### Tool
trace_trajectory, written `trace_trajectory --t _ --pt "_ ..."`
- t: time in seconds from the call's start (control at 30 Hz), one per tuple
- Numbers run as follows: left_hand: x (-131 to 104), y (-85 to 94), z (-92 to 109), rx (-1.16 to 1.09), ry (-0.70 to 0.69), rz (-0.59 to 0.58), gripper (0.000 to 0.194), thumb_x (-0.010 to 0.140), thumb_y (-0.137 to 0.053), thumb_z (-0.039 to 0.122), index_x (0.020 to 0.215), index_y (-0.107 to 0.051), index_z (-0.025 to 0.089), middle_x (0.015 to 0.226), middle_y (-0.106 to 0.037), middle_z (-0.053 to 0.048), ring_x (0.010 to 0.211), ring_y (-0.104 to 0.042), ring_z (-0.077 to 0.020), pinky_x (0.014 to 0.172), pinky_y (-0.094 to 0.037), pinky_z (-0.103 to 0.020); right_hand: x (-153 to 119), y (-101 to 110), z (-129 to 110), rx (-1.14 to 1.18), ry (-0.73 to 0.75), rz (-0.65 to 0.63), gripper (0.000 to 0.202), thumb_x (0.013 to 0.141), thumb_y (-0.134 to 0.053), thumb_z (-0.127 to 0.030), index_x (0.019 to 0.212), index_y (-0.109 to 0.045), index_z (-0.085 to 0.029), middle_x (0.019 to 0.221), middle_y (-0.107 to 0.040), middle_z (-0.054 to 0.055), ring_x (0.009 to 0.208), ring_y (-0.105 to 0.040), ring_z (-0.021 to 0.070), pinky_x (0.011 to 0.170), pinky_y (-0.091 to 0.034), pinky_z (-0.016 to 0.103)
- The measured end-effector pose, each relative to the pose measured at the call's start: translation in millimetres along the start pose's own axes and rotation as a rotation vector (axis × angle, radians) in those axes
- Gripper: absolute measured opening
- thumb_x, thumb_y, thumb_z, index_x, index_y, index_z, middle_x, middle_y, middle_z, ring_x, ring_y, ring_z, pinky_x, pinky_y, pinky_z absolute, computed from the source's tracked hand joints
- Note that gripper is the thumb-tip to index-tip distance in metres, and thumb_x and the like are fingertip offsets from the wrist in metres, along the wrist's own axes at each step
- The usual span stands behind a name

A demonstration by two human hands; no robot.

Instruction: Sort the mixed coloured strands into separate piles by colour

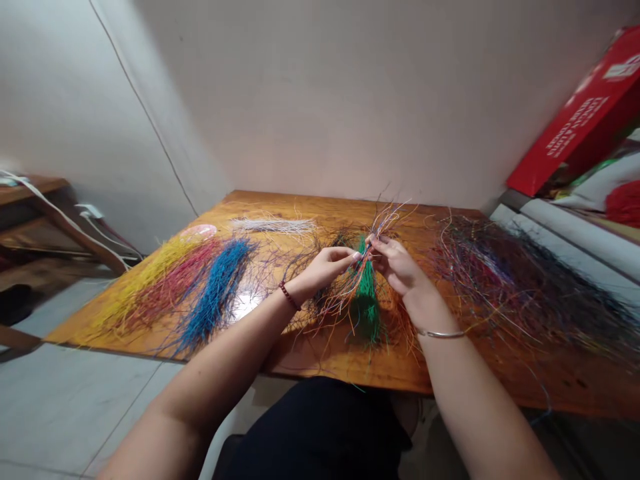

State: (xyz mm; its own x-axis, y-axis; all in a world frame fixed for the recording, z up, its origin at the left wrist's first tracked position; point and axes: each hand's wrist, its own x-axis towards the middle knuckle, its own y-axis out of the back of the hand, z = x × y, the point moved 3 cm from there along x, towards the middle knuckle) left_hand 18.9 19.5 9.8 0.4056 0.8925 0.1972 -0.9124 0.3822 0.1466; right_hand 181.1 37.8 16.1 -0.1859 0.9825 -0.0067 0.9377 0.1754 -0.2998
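Note:
My right hand [393, 263] closes its thumb and fingers round a loose bundle of thin mixed-colour wires [387, 219]. Orange, white and blue strands fan out above that hand, and more hang down to the lower left. Beside it, my left hand [333, 267] is pinched at the same bundle, thumb against the strands; exactly which wires it grips is too small to tell. Both hands are above the wooden table. Below and behind them lies a pile of green wires [369, 300], with orange wires [400, 317] to its right, partly hidden by my right forearm.
On the table [310, 360], yellow wires [145, 280], red wires [173, 287] and blue wires [215, 290] lie at left. White wires [273, 225] are at the back. A large tangle of dark mixed wires [520, 287] covers the right side. A red box [575, 113] stands beyond.

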Motion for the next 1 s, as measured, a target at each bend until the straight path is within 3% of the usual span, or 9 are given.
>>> trace_trajectory --t 0.17,0.4,0.6,0.73,1.0 --pt "0 0.0 0 -0.016 -0.001 0.041 0.037 0.081 -0.066 0.049 0.086 -0.069 0.012 0.073 -0.059 -0.003 0.066 -0.048 -0.0103 0.065 -0.038 -0.024 -2 -4 -2 -0.041 0.031 -0.047 0.04 0.061 -0.085 -0.046 0.08 -0.064 -0.018 0.063 -0.058 -0.003 0.055 -0.053 0.0074 0.042 -0.03 0.017" --pt "4 -2.0 -8 -0.099 -0.019 0.054 0.037 0.077 -0.071 0.048 0.087 -0.068 0.012 0.087 -0.066 -0.006 0.078 -0.056 -0.0129 0.075 -0.042 -0.027 -1 -5 -2 -0.089 0.065 -0.065 0.043 0.06 -0.084 -0.051 0.08 -0.065 -0.018 0.067 -0.061 -0.002 0.055 -0.055 0.0075 0.047 -0.04 0.018" --pt "0 -4.9 -3 -0.104 0.0 0.044 0.034 0.079 -0.071 0.046 0.084 -0.067 0.013 0.074 -0.061 -0.002 0.062 -0.048 -0.0082 0.061 -0.036 -0.023 -2 -6 -3 -0.107 0.074 -0.102 0.041 0.064 -0.083 -0.05 0.081 -0.065 -0.017 0.077 -0.065 0.001 0.055 -0.055 0.0071 0.05 -0.046 0.02" --pt "-2 -3.7 -1 -0.074 0.03 0.034 0.034 0.083 -0.065 0.049 0.088 -0.065 0.015 0.066 -0.055 0.001 0.053 -0.041 -0.0067 0.05 -0.027 -0.022 -3 -9 -5 -0.111 0.075 -0.15 0.042 0.061 -0.084 -0.049 0.08 -0.064 -0.018 0.072 -0.064 0.0 0.053 -0.055 0.0072 0.049 -0.046 0.019" --pt "0 5.3 6 -0.111 -0.259 0.229 0.028 0.084 -0.068 0.04 0.091 -0.058 0.015 0.083 -0.064 -0.005 0.075 -0.058 -0.012 0.066 -0.043 -0.023 -4 -11 -3 -0.165 0.091 -0.157 0.043 0.061 -0.084 -0.051 0.079 -0.065 -0.017 0.075 -0.065 0.001 0.052 -0.055 0.0067 0.047 -0.045 0.019"
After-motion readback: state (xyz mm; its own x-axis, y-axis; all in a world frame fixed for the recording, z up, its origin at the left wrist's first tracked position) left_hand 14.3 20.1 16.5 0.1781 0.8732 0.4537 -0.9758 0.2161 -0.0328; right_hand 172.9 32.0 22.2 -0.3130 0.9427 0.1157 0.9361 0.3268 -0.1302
